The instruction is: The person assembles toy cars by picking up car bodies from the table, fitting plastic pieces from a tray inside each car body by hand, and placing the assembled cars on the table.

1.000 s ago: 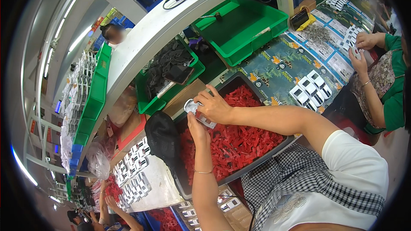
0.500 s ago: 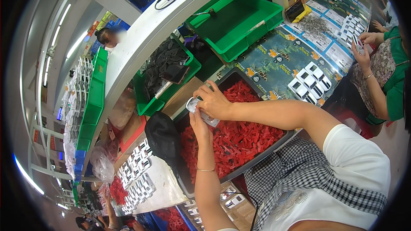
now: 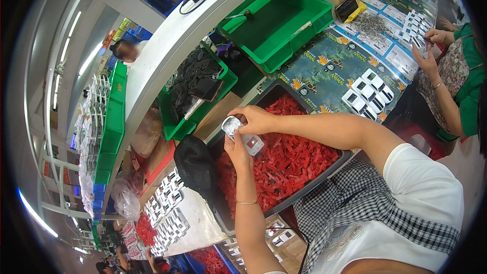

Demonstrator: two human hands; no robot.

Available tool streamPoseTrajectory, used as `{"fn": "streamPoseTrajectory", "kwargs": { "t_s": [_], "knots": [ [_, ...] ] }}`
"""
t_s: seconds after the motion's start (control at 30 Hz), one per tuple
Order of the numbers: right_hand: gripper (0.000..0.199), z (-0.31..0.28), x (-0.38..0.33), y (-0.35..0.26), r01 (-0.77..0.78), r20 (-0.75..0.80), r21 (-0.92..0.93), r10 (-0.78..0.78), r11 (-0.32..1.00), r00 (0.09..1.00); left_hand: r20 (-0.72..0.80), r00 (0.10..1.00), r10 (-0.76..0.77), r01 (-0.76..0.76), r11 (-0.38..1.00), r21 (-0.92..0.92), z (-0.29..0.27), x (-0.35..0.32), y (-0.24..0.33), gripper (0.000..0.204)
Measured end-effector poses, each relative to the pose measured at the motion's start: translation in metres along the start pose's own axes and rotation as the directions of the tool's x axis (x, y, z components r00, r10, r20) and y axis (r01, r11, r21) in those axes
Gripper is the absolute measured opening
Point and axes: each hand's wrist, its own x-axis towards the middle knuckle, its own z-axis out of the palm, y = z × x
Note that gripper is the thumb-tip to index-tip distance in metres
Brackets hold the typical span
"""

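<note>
Both hands meet above a dark tray [image 3: 324, 170] heaped with small red parts [image 3: 289, 165]. The left hand [image 3: 237, 148] and the right hand [image 3: 256, 120] are both closed around one small white part [image 3: 243, 136] with a red spot on it, the left gripping from below, the right pinching its far end. The part sits over the tray's left half, clear of the heap.

Just left of the tray lies a black cap [image 3: 195, 165], covering the tray's near left corner. Beyond it a green bin [image 3: 190, 122] holds dark pieces, too jumbled to tell apart. Far right, a larger green tray [image 3: 276, 18] stands almost bare on the table [image 3: 324, 66], whose patterned cover carries rows of white parts [image 3: 373, 89]. Near left, more white parts [image 3: 170, 205] lie in rows on a white board.

At the right edge another person's hands [image 3: 428, 53] work at the table; what they hold is too small to make out. A checked apron hides the tray's near rim, and the fisheye rim cuts off the shelves at left.
</note>
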Motion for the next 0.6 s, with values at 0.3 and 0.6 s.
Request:
{"fn": "streamPoseTrajectory", "kwargs": {
  "t_s": [0.3, 0.6],
  "knots": [
    [0.043, 0.011, -0.007, -0.004, 0.155, -0.189, -0.208, -0.195, 0.966, 0.962, -0.008, 1.000, -0.012, 0.013, 0.998, 0.060, -0.005, 0.000, 0.002, 0.023],
    [0.005, 0.014, -0.011, -0.004, 0.390, -0.110, -0.530, -0.517, 0.753, 0.849, -0.071, 0.996, -0.047, 0.041, 0.996, -0.078, 0.002, -0.004, 0.016, 0.028]
  ]
}}
